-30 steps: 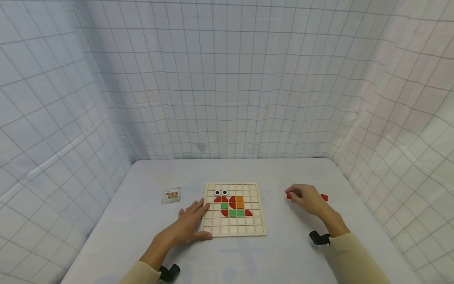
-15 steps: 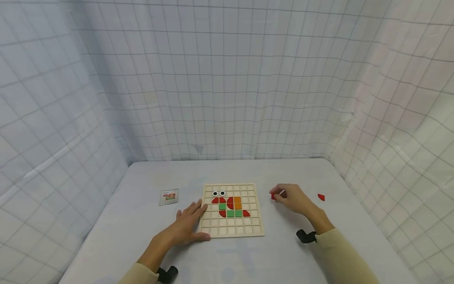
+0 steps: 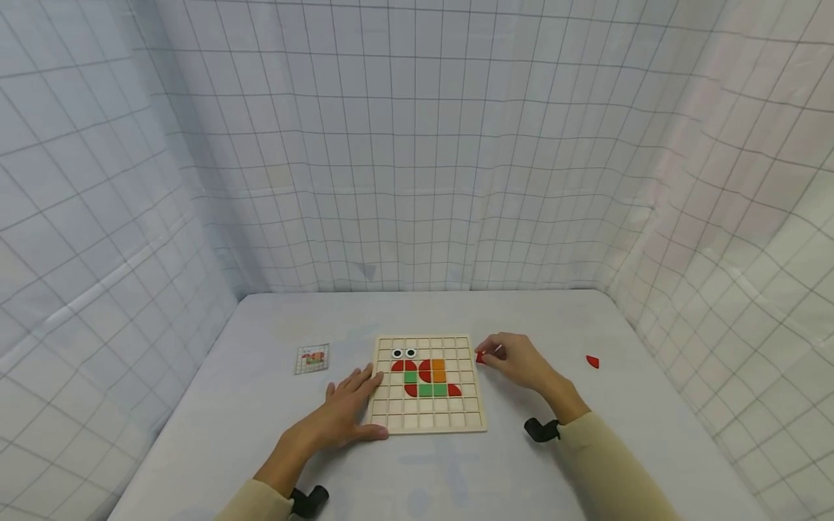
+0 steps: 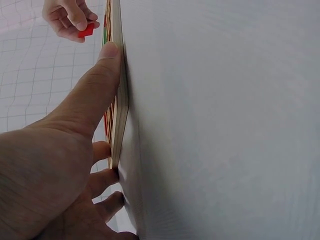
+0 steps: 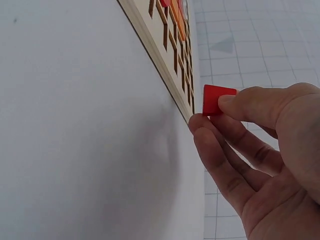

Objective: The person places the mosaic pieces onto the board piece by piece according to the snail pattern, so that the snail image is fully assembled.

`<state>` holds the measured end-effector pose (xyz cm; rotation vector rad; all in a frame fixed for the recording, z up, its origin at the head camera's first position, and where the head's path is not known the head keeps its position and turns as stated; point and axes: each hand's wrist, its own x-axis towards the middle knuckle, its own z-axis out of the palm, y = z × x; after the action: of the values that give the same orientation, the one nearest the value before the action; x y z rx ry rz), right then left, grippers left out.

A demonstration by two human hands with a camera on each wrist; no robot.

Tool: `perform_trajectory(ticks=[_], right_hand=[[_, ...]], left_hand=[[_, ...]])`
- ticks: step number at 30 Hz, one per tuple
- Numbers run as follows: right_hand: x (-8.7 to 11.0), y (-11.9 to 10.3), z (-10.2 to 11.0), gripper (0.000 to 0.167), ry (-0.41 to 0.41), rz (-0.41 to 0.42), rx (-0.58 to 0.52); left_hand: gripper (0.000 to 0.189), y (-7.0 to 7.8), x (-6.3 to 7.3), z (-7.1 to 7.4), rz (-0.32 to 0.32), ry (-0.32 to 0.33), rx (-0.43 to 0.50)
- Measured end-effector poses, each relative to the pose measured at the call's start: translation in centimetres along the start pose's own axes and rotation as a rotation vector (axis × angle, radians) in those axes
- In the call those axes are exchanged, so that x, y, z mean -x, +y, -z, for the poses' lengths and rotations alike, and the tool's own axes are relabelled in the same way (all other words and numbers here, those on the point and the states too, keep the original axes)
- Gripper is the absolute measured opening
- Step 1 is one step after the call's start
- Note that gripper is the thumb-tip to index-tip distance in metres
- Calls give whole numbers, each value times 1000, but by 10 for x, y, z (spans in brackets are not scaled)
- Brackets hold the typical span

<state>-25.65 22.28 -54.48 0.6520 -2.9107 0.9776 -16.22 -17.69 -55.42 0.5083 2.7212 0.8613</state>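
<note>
A wooden grid board [image 3: 430,421] lies flat on the table with red, green and orange tiles and two eye pieces [image 3: 404,353] in its cells. My left hand [image 3: 345,416] rests along the board's left side, fingers extended, thumb against the near left corner. Between the thumb and fingers of my right hand [image 3: 517,362] a small red tile [image 5: 212,100] is pinched, just off the board's right edge. In the right wrist view its exposed part has straight edges; my thumb covers one side.
To the left of the board lies a small pattern card [image 3: 312,358] with a similar coloured figure on a grid. One red rounded-edge tile [image 3: 592,361] lies on the table at the far right. White grid-lined curtains [image 3: 417,181] enclose the back and sides.
My right hand has carried the red tile leftward from the right part of the table to the board's right edge, leaving another red tile behind. My left hand stays in place.
</note>
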Motion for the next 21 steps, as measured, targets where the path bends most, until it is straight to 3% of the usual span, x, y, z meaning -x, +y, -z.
perform_trajectory(ticks=[21], right_hand=[[-28,-22,-24,11,-68,58,-52]], left_hand=[[111,-1,0,0,-7,4,0]])
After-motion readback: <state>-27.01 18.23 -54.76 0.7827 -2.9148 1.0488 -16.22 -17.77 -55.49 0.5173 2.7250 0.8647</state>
